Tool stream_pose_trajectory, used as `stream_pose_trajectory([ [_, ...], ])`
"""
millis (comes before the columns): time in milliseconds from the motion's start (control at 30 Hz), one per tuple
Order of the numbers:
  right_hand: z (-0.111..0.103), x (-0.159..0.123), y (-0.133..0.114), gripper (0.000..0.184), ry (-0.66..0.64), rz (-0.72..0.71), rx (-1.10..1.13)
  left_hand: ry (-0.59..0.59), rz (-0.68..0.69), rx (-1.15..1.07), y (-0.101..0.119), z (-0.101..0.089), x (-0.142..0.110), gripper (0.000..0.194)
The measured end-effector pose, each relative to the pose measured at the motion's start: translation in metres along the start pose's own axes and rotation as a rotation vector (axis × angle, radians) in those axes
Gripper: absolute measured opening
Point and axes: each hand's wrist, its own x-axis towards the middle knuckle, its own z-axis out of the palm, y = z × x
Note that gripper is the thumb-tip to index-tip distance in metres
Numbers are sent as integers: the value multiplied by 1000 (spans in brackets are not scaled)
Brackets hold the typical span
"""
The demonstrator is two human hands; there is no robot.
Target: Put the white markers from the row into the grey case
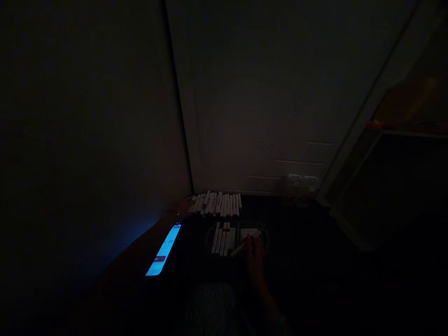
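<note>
The scene is very dark. My right hand (256,252) is closed on a white marker (238,249), which it holds at a slant over the right half of a clear plastic case (268,235). Several white markers (220,239) lie side by side in the case's left half, one with a red band. Behind the case, a row of white markers (224,204) is spread out by the wall. My left hand (182,206) is at the left end of that row, touching or very near it; darkness hides its fingers.
A lit phone (163,252) lies to the left of the case, beside my left forearm. Two clear containers (301,189) stand against the back wall (245,116) at the right. A pale-edged dark panel (392,186) is farther right.
</note>
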Motion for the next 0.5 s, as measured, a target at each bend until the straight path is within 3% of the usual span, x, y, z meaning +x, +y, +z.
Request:
stream_pose_trajectory([
  [100,0,0,-2,38,-3,-19,-37,70,-12,-69,37,3,5,38],
  [200,-1,0,-5,39,-16,-33,-86,172,31,-131,95,11,-14,34],
  [333,0,0,-6,41,-14,-34,-106,319,163,-262,164,36,-88,31],
  [433,0,0,-6,41,-8,-42,-80,273,213,-304,183,59,-142,28],
  [500,0,0,-8,41,-4,-46,-59,191,247,-371,184,69,-161,27],
])
